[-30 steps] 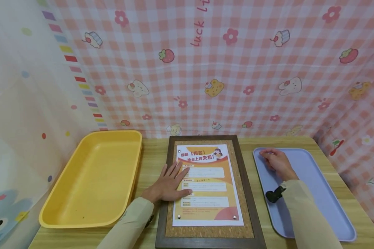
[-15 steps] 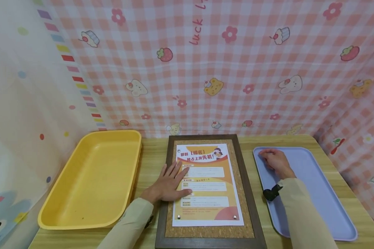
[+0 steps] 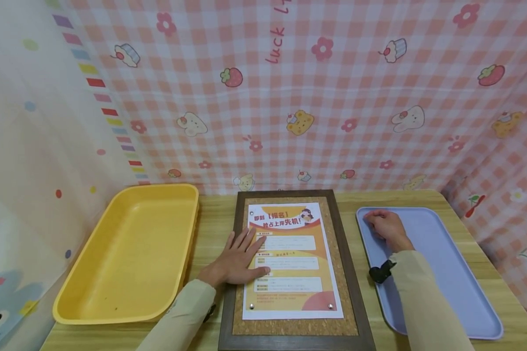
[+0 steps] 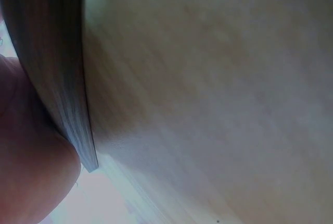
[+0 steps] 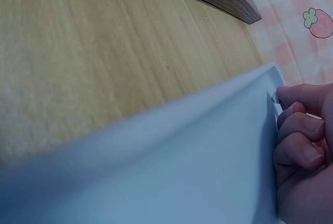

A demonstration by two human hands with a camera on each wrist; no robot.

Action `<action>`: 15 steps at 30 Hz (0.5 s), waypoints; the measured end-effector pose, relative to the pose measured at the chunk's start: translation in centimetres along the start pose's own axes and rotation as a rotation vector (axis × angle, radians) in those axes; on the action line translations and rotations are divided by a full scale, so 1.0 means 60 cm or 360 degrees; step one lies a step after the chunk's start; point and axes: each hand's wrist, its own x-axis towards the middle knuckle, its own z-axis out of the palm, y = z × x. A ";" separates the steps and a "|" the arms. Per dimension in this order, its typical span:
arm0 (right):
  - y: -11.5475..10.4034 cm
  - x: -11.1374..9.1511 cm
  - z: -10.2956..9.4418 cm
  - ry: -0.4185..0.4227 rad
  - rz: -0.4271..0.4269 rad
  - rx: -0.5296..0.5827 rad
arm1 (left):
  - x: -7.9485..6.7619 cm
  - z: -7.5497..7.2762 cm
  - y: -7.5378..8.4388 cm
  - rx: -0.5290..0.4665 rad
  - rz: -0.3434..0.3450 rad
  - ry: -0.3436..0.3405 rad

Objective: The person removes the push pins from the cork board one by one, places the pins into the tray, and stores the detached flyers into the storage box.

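Observation:
My left hand (image 3: 237, 261) lies spread over the left part of a printed poster (image 3: 309, 287). The poster sits on a cork board (image 3: 298, 327) with a dark wooden frame (image 3: 351, 273). Silver thumbtacks show at its top left (image 3: 252, 213), bottom left (image 3: 252, 306) and bottom right (image 3: 331, 306) corners; none is visible at the top right. Over the far left corner of a lavender tray (image 3: 443, 263), my right hand (image 3: 388, 230) has its fingers curled. At its fingertips the right wrist view shows a small shiny thumbtack (image 5: 274, 98), which they seem to pinch; the thumb is partly hidden.
A deep yellow tray (image 3: 136, 248) stands on the left of the wooden table (image 3: 211, 214). Behind the table hangs a pink checked cloth (image 3: 263, 107). The board's frame edge (image 4: 62, 78) fills the left of the left wrist view.
Both hands stay nearly where they were, the left on the poster and the right at the tray corner. The right wrist shifts very slightly to the left.

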 end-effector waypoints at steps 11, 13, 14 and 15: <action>0.005 0.007 0.000 0.0030 -0.0012 -0.0053 | -0.001 -0.001 0.000 -0.0009 0.0018 0.0010; 0.006 0.007 0.000 0.0024 -0.0020 -0.0051 | -0.001 -0.001 0.000 -0.0014 0.0019 0.0013; 0.007 0.008 0.000 0.0022 -0.0020 -0.0053 | -0.001 -0.001 0.000 -0.0017 0.0020 0.0017; 0.007 0.009 0.001 0.0024 -0.0017 -0.0049 | -0.001 -0.002 0.000 -0.0016 0.0018 0.0016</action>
